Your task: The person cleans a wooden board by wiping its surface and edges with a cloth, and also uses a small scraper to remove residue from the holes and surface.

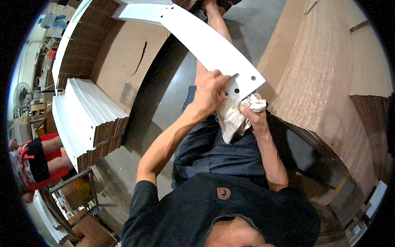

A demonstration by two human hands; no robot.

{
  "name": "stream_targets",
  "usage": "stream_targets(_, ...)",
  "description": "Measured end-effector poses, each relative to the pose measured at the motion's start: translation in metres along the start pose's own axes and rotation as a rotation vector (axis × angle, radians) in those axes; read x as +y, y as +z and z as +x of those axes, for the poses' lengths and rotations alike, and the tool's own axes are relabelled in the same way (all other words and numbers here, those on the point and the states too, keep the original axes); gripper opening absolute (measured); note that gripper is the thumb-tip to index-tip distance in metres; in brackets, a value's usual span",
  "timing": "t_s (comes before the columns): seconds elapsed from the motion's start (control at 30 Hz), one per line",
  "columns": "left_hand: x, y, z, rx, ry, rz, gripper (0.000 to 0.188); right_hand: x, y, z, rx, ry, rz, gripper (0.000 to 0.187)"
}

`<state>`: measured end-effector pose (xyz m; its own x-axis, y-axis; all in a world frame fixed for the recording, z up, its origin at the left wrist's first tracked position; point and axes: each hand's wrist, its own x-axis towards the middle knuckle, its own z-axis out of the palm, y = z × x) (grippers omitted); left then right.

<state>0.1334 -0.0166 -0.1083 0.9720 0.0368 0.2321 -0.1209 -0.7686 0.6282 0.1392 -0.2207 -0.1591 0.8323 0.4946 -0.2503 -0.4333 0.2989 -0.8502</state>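
Observation:
A long white panel (214, 43) with small dark holes slants from the upper middle down to my lap. My left hand (212, 90) is closed on its left edge near the close end, fingers curled over the top face. Bunched in my right hand (256, 118) is a white cloth (232, 119), held against the panel's near end, with its loose part hanging over my thighs. The right fingers are mostly hidden by the cloth; the thumb presses on it. The panel's far end lies by another white panel (142, 13).
To the left, a stack of white panels (88, 109) with brown edges stands near a brown board (127, 53). Tall stacked wood-grain boards (325, 70) fill the right. Another person in red and black shorts (39, 160) is at far left, near a fan (22, 92).

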Motion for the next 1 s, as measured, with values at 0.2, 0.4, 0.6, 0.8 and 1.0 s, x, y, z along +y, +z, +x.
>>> stream_targets(0.2, 0.023, 0.024, 0.018, -0.173, 0.26, -0.098, 0.036, 0.004, 0.003, 0.002, -0.005, -0.073, 0.052, 0.044)
stream_targets(0.4, -0.016, -0.006, 0.013, 0.081, -0.23, -0.222, 0.02, 0.007, 0.001, 0.009, 0.095, 0.034, 0.304, 0.033)
stream_targets(0.6, -0.044, -0.03, -0.013, 0.175, -0.431, -0.246, 0.023, -0.018, 0.009, 0.051, 0.133, 0.235, 0.172, 0.049)
stream_targets(0.8, -0.081, -0.04, -0.015, 0.325, -0.533, -0.322, 0.024, -0.019, 0.011, 0.045, 0.172, 0.299, 0.22, 0.049)
stream_targets(1.0, -0.164, -0.08, 0.045, 0.426, -0.624, -0.164, 0.035, -0.016, 0.004, 0.034, 0.178, 0.258, 0.215, 0.049)
